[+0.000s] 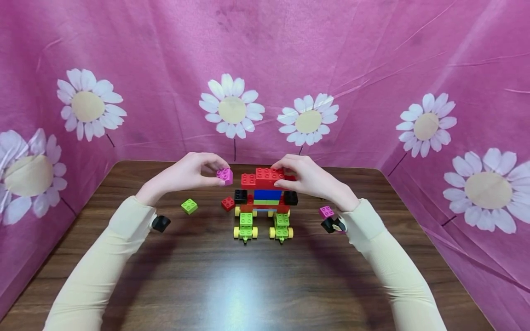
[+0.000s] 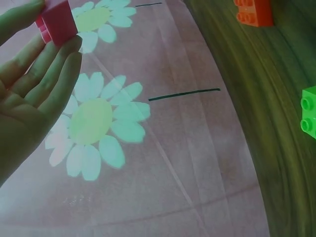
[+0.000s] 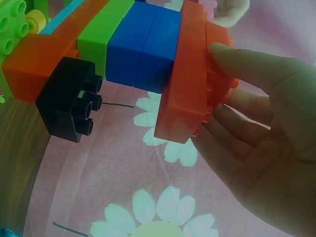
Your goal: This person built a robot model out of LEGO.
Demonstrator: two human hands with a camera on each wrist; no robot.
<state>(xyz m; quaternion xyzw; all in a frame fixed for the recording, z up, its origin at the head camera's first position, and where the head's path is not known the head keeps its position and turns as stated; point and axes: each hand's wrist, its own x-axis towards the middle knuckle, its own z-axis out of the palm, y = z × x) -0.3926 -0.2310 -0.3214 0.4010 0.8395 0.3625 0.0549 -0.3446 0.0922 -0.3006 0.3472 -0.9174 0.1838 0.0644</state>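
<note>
My left hand [image 1: 193,171] pinches a pink building brick [image 1: 225,176] between thumb and fingertips, raised to the left of a built brick figure. The left wrist view shows the same pink brick [image 2: 58,22] at the fingertips. On the figure's top, my right hand [image 1: 305,176] grips a red brick [image 1: 269,176], thumb on the near side and fingers behind. Below it come a wider red layer [image 3: 180,98], blue bricks [image 3: 143,47], a green layer and a red base with black bricks [image 1: 241,196] at both sides. Green bricks on yellow wheels [image 1: 246,225] form the feet.
Left of the figure lie a loose green brick [image 1: 189,206] and a red brick [image 1: 228,203]. Another pink brick [image 1: 326,211] sits right of it, near the right wrist's black camera [image 1: 328,225]. A pink cloth with daisies [image 1: 265,46] surrounds the wooden table [image 1: 198,276].
</note>
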